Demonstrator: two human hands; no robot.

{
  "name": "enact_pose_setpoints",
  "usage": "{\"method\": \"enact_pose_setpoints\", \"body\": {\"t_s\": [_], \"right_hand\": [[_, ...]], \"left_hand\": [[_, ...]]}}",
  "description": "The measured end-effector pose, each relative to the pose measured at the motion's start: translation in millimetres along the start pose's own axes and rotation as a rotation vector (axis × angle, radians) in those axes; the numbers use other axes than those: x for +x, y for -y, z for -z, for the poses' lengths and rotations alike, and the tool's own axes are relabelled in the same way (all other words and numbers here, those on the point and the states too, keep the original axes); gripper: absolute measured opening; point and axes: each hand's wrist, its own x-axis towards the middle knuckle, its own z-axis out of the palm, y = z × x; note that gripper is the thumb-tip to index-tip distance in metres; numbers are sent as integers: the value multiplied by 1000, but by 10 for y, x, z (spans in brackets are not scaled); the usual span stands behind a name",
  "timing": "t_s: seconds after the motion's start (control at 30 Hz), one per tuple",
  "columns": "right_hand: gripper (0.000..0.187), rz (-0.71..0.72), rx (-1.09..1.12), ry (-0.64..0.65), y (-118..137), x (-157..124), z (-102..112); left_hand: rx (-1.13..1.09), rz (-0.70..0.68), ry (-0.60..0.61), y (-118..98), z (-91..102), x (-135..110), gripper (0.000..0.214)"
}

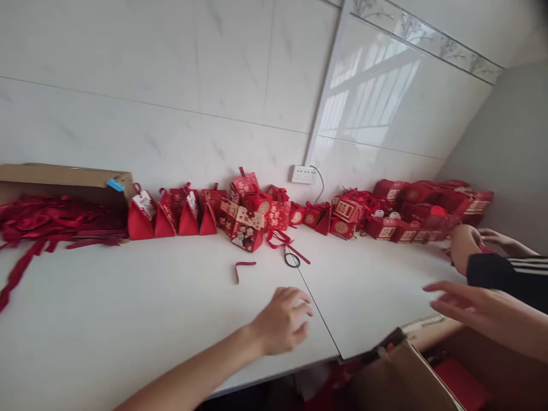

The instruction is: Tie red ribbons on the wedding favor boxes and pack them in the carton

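Observation:
My left hand (283, 321) hovers over the white table near its front edge, fingers loosely curled and apart, holding nothing. Further right, my right hand (479, 307) reaches in above a cardboard box (385, 379), its fingers stretched out and empty. Inside that box a red item (464, 383) shows in part. Beyond my left hand lie a short red ribbon (245, 264), a black ring-shaped object (292, 260) and a looped red ribbon (280, 238). A red gift box with printed figures (246, 231) stands behind them.
Several red gift boxes (188, 214) line the wall, with more piled at the right (406, 211). An open carton (66, 171) of red ribbons (64, 217) sits at left. A co-worker's dark sleeve (500, 277) and arm reach in at right. A power strip (303, 174) is on the wall.

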Motion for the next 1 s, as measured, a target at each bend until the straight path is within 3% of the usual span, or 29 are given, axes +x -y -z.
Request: {"method": "enact_pose_setpoints", "body": {"t_s": [0.07, 0.1, 0.2, 0.3, 0.4, 0.5, 0.57, 0.67, 0.73, 0.8, 0.9, 1.0], "right_hand": [[12, 131, 9, 254, 472, 412, -22], [14, 209, -7, 316, 774, 624, -87], [16, 426, -120, 362, 1800, 1177, -454], [16, 599, -158, 315, 2763, 1562, -929], [18, 648, -169, 237, 3523, 1806, -1346], [20, 662, -169, 188, 4051, 1924, -1637], [19, 667, -158, 146, 4257, 1966, -1747], [21, 649, -127, 49, 4283, 2062, -1753], [25, 615, -93, -31, 4064, 2164, -1645], [29, 552, -53, -110, 3651, 2266, -1484], [32, 378, -10, -191, 2796, 2349, -1277], [30, 134, 2, -247, 1913, 2333, -1242]], "left_hand": [[83, 99, -31, 443, 270, -303, 17], [119, 138, -72, 625, 388, -451, 17], [163, 275, -253, 966, 635, -782, 18], [179, 320, -362, 1052, 689, -896, 17], [172, 210, -359, 1045, 616, -896, 16], [172, 171, -334, 1051, 549, -899, 16], [169, 212, -322, 1073, 550, -909, 17], [152, 275, -290, 1109, 604, -909, 18], [132, 303, -266, 1120, 644, -903, 19], [109, 327, -248, 1123, 666, -898, 20], [83, 358, -222, 1123, 666, -902, 21], [62, 410, -207, 1132, 648, -910, 21]]}}
